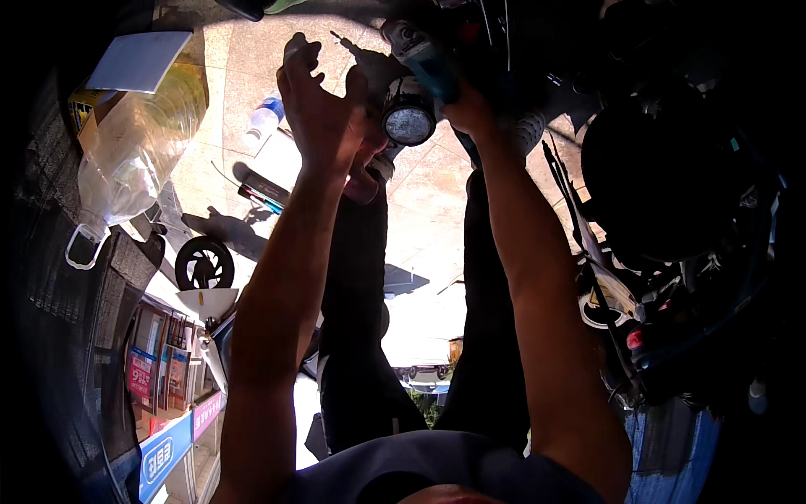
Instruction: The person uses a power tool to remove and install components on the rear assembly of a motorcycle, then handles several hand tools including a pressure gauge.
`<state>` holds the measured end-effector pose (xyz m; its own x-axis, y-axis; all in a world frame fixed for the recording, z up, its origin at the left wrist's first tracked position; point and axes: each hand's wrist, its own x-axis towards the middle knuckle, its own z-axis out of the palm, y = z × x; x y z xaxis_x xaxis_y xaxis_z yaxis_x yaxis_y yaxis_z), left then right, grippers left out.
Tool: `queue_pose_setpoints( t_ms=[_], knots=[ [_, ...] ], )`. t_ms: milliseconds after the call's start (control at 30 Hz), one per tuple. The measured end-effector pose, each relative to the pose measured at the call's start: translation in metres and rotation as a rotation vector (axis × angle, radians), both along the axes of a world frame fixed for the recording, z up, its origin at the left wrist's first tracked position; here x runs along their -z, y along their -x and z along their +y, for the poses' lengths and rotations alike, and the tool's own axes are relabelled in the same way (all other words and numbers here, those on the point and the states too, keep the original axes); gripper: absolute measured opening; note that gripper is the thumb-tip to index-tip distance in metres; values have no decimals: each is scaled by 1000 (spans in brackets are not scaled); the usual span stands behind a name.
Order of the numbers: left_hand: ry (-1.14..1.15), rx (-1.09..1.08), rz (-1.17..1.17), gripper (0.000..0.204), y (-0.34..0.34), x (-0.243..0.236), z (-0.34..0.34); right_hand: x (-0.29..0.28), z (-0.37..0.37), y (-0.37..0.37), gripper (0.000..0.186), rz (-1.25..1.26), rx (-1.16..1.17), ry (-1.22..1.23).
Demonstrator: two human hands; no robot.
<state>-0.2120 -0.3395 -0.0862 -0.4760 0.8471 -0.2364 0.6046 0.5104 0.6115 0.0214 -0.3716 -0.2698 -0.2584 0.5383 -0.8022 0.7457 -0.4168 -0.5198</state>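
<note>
My right hand [472,111] is wrapped around the teal body of a power tool [426,67], which has a grey metal head at its far end. My left hand [323,118] is raised to the left of it, fingers apart and curved, with nothing visible in them. Between the hands is a dark cylinder [409,123] with a pale, worn round end; what supports it is hidden in shadow. Beyond my left thumb, a thin pointed metal tip [342,40] sticks out of a dark shape. My right fingertips are partly hidden by the dark.
A clear plastic bottle [264,118] and a dark elongated object [260,186] lie on the sunlit pavement at left. Farther left are a large clear plastic jug [134,160] and a white board [138,60]. A small black wheel [204,263] stands nearer. Dark clutter with cables [579,202] crowds the right.
</note>
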Motion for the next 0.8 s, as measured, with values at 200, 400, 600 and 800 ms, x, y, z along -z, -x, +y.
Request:
queue_pose_setpoints(
  t_ms=[200,400,600,800],
  knots=[
    [525,39,183,118,-123,80,-93,-129,21,-2,67,54,323,-212],
    [768,51,236,104,-113,79,-72,-208,14,-5,44,60,670,17],
    [435,180,99,104,-59,-89,-74,-375,38,-6,30,-26,797,112],
    [181,225,62,100,92,-366,-73,-616,64,-20,32,-107,658,-73]
  ],
)
